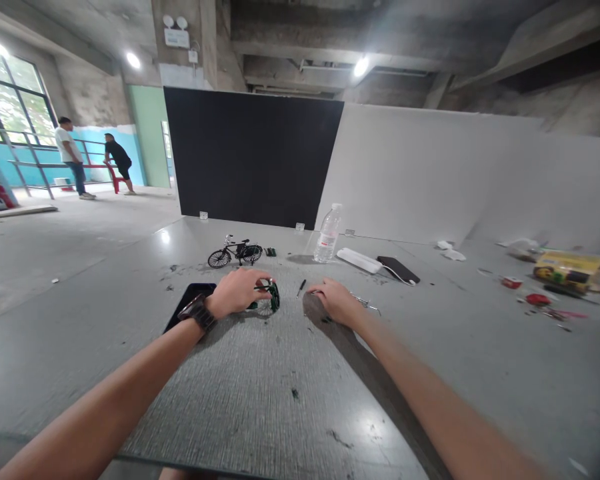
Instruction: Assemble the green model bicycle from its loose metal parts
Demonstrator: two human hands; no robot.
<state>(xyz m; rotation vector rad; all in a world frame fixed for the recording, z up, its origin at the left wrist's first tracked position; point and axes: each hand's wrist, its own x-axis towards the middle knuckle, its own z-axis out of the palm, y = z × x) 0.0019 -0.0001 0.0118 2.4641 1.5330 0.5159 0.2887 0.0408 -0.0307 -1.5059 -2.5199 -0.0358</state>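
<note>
My left hand [237, 291], with a dark watch on the wrist, is closed around a small dark green model part with a wheel [272, 295], resting on the grey table [280, 387]. My right hand [336, 298] lies on the table to the right, knuckles up and fingers curled under; what they hold, if anything, is hidden. A small dark tool [301, 288] lies between the two hands. A thin metal piece [367, 304] lies just right of my right hand. A finished black miniature bicycle [235, 252] stands farther back.
A black phone [190, 301] lies left of my left wrist. Behind are a plastic water bottle [327, 233], a white power bank [359, 260] and another dark phone [398, 269]. Snack packets and small red bits [563, 273] sit at the far right. Two people [93, 163] stand far off left.
</note>
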